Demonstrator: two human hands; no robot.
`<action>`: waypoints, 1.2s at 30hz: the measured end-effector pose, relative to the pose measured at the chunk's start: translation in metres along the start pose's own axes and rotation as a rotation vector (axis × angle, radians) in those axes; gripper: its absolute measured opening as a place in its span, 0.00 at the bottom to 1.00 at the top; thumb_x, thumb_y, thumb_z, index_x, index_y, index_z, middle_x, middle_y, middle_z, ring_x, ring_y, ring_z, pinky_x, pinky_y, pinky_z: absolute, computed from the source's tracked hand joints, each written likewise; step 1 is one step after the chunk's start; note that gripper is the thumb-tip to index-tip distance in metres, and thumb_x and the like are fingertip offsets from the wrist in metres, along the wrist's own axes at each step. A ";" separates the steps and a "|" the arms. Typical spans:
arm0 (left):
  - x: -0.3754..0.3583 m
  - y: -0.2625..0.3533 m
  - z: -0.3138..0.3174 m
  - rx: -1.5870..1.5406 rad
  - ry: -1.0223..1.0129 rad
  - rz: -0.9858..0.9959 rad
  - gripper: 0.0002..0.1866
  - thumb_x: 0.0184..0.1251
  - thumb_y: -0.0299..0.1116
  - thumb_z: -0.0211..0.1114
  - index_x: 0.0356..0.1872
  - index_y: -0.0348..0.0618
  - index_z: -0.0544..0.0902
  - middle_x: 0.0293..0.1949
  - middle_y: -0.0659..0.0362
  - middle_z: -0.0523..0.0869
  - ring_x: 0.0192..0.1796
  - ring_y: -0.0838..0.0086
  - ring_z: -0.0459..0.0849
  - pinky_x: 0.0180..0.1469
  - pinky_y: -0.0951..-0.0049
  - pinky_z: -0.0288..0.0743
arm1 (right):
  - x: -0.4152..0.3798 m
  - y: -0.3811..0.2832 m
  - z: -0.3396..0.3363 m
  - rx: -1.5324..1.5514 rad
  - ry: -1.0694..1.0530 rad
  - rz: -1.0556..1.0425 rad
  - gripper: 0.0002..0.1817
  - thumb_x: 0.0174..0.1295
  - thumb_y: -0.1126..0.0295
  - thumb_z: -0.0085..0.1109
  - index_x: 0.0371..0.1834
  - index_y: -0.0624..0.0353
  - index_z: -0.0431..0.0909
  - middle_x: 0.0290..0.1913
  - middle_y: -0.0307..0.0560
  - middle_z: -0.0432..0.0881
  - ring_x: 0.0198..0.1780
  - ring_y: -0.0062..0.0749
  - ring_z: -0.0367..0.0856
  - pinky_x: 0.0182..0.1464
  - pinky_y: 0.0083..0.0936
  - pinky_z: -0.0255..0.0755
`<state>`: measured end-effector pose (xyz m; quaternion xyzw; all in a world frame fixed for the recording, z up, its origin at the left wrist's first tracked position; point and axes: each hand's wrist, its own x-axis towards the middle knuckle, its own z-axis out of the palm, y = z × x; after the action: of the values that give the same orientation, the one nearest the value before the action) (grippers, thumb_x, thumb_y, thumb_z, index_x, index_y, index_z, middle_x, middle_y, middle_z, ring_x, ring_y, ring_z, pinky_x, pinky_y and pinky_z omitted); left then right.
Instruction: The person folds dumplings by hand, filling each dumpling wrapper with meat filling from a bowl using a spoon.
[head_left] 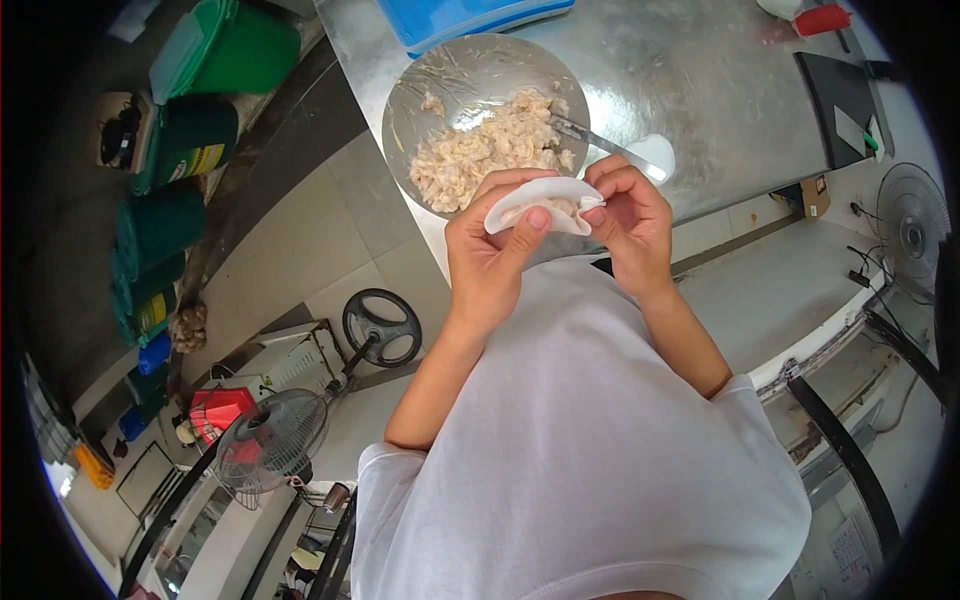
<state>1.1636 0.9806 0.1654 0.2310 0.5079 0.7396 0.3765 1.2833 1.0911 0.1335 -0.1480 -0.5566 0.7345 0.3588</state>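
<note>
Over the near edge of the table, my left hand (488,250) cradles a white dumpling wrapper (515,195), its thumb pressed on the front and its fingers behind. The wrapper is folded partly over, with pale filling showing inside. My right hand (635,220) is closed in a pinch on the wrapper's right end, where the edge looks gathered. Just beyond my hands lies a round metal bowl (405,85) holding a chunky, pale minced filling (480,150). A flat metal utensil (590,137) rests in the filling, its handle end over the table.
The steel table (700,90) carries a blue plastic container (470,15) at the back and a black board (835,105) at right. A white rounded item (655,152) lies beside the bowl. Green bins (235,50) line the left; a standing fan (270,445) is lower left.
</note>
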 end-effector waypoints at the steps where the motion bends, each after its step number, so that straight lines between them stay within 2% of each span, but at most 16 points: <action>1: 0.001 0.000 0.003 0.011 0.029 0.054 0.16 0.70 0.34 0.67 0.51 0.33 0.82 0.44 0.55 0.87 0.44 0.76 0.84 0.45 0.76 0.80 | 0.000 0.000 0.000 -0.004 0.006 -0.014 0.09 0.63 0.75 0.66 0.41 0.63 0.74 0.43 0.43 0.73 0.44 0.23 0.70 0.47 0.21 0.68; 4: -0.003 0.006 0.006 -0.047 0.117 -0.093 0.16 0.69 0.34 0.68 0.52 0.33 0.81 0.45 0.53 0.86 0.47 0.72 0.86 0.50 0.72 0.82 | 0.000 -0.002 0.002 -0.063 0.023 -0.049 0.08 0.65 0.75 0.64 0.42 0.64 0.74 0.44 0.43 0.75 0.44 0.22 0.72 0.47 0.20 0.69; 7: -0.004 0.002 0.009 -0.097 0.124 -0.037 0.17 0.68 0.33 0.69 0.51 0.31 0.80 0.45 0.51 0.87 0.46 0.71 0.87 0.47 0.74 0.83 | -0.003 -0.007 0.013 0.086 0.125 0.066 0.08 0.67 0.75 0.61 0.44 0.66 0.74 0.44 0.43 0.77 0.44 0.21 0.76 0.47 0.19 0.71; 10: -0.006 0.000 0.004 -0.089 0.140 -0.055 0.17 0.66 0.32 0.71 0.49 0.30 0.80 0.43 0.49 0.88 0.41 0.71 0.88 0.44 0.76 0.83 | -0.003 -0.011 0.013 0.099 0.126 0.116 0.08 0.68 0.75 0.59 0.46 0.67 0.73 0.44 0.42 0.79 0.44 0.21 0.78 0.46 0.18 0.72; 13: -0.007 0.007 0.006 0.087 0.181 -0.079 0.16 0.69 0.34 0.68 0.47 0.30 0.80 0.38 0.49 0.89 0.37 0.70 0.88 0.42 0.73 0.82 | -0.005 -0.004 0.006 0.050 0.080 0.093 0.08 0.69 0.75 0.59 0.46 0.66 0.73 0.45 0.42 0.78 0.46 0.22 0.77 0.48 0.19 0.72; 16: -0.006 0.014 0.009 0.134 0.184 -0.108 0.15 0.69 0.33 0.68 0.46 0.28 0.82 0.37 0.49 0.89 0.35 0.69 0.89 0.41 0.74 0.82 | -0.002 0.000 0.000 -0.137 -0.038 -0.058 0.09 0.69 0.74 0.59 0.47 0.66 0.73 0.47 0.42 0.76 0.48 0.21 0.76 0.50 0.19 0.70; 19: -0.005 0.013 0.008 0.113 0.167 -0.088 0.15 0.68 0.33 0.68 0.45 0.28 0.83 0.37 0.48 0.89 0.34 0.69 0.89 0.39 0.74 0.82 | 0.001 -0.007 0.010 -0.083 0.010 -0.049 0.08 0.69 0.73 0.58 0.46 0.65 0.73 0.46 0.43 0.75 0.47 0.21 0.73 0.50 0.19 0.68; 22: -0.005 0.018 0.007 0.154 0.149 -0.087 0.15 0.68 0.33 0.68 0.45 0.28 0.83 0.38 0.49 0.89 0.34 0.70 0.88 0.37 0.74 0.82 | 0.000 -0.013 0.019 0.061 0.142 0.085 0.07 0.70 0.73 0.57 0.45 0.65 0.73 0.45 0.44 0.74 0.45 0.21 0.70 0.49 0.19 0.67; 25: -0.004 0.014 0.008 0.138 0.123 -0.013 0.14 0.68 0.33 0.69 0.43 0.29 0.84 0.39 0.49 0.88 0.35 0.71 0.87 0.36 0.74 0.82 | -0.003 -0.005 0.009 0.062 0.048 0.086 0.07 0.69 0.73 0.57 0.45 0.65 0.73 0.45 0.44 0.73 0.45 0.22 0.71 0.49 0.19 0.67; 28: -0.005 0.013 0.007 0.115 0.121 -0.055 0.11 0.68 0.32 0.68 0.42 0.32 0.84 0.41 0.50 0.88 0.35 0.73 0.87 0.34 0.75 0.82 | -0.001 -0.002 0.006 -0.066 -0.015 -0.070 0.09 0.69 0.72 0.58 0.46 0.65 0.74 0.45 0.44 0.74 0.45 0.23 0.73 0.50 0.20 0.68; 31: -0.002 0.014 0.007 0.106 0.079 -0.034 0.09 0.66 0.30 0.70 0.40 0.34 0.85 0.43 0.51 0.88 0.37 0.79 0.86 0.32 0.81 0.82 | 0.002 -0.005 0.005 -0.147 -0.027 -0.107 0.10 0.69 0.71 0.60 0.46 0.65 0.74 0.45 0.43 0.75 0.45 0.24 0.74 0.50 0.21 0.68; 36: -0.002 0.014 0.003 0.080 0.019 -0.060 0.07 0.67 0.30 0.69 0.40 0.35 0.84 0.42 0.53 0.88 0.36 0.80 0.85 0.31 0.82 0.80 | 0.002 -0.015 0.015 0.097 0.044 0.091 0.10 0.68 0.71 0.61 0.45 0.65 0.75 0.45 0.44 0.75 0.45 0.25 0.74 0.51 0.22 0.68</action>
<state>1.1627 0.9778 0.1796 0.2235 0.5472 0.7092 0.3843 1.2782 1.0842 0.1529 -0.1720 -0.5051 0.7727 0.3439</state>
